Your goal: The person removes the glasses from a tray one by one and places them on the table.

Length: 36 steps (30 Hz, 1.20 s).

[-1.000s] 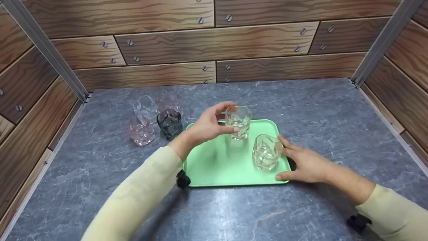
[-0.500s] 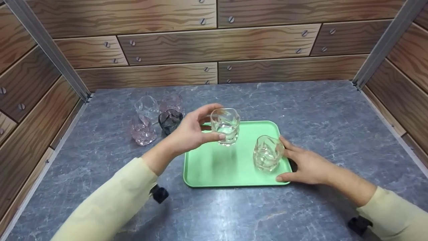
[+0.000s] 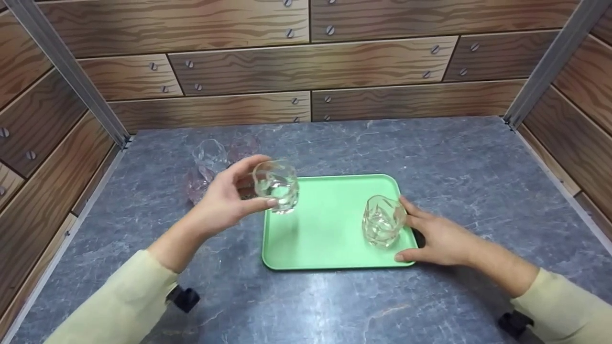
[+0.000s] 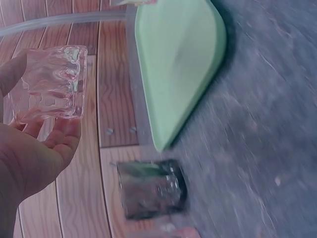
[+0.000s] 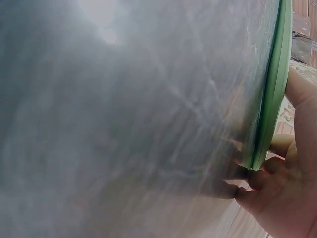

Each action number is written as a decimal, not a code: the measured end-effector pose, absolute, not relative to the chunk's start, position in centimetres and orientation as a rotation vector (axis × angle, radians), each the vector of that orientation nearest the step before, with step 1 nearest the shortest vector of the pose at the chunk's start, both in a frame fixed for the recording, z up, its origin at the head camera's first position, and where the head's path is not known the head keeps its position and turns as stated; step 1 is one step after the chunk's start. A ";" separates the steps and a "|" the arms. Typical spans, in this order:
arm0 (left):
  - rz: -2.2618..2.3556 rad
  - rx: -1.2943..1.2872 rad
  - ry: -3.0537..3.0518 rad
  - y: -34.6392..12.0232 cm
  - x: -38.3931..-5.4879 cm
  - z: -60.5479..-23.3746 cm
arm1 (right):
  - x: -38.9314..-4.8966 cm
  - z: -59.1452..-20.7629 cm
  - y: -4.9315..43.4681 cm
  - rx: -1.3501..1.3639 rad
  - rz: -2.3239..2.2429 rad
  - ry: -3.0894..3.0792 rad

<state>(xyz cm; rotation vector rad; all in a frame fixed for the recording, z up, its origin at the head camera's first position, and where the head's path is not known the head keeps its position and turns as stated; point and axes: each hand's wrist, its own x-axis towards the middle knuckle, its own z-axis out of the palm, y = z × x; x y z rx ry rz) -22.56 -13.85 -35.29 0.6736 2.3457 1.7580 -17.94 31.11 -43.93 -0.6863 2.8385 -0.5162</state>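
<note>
My left hand (image 3: 222, 200) holds a clear faceted drinking glass (image 3: 278, 186) upright in the air, thumb on the near side and fingers round the back. The glass overlaps the left edge of a green rectangular tray (image 3: 325, 243) in the head view. Another clear glass (image 3: 382, 222) stands on the tray's right part. At the tray's right edge my right hand (image 3: 442, 239) grips the rim, thumb on top near the front corner. The right wrist view shows several fingers (image 5: 257, 181) at the tray's edge and underside.
Behind my left hand stand a clear glass (image 3: 210, 155) and two pinkish glasses, one farther back (image 3: 244, 147) and one nearer (image 3: 196, 184). A dark grey glass (image 4: 151, 191) shows in the left wrist view. Wood-patterned walls (image 3: 311, 67) enclose the marbled table (image 3: 311, 310).
My left hand has carried the clear glass leftward from over the tray's middle to its left edge, now covering the dark glass from the head view. The right hand has stayed on the tray.
</note>
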 end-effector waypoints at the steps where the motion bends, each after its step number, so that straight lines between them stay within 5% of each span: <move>1: 1.763 0.670 2.351 -14.3 -22.5 -35.4 | -17.9 -43.9 31.1 -0.684 -0.514 2.838; 36: 1.728 0.435 2.443 -20.7 -21.1 -41.1 | -17.9 -43.8 31.1 -0.696 -0.531 2.825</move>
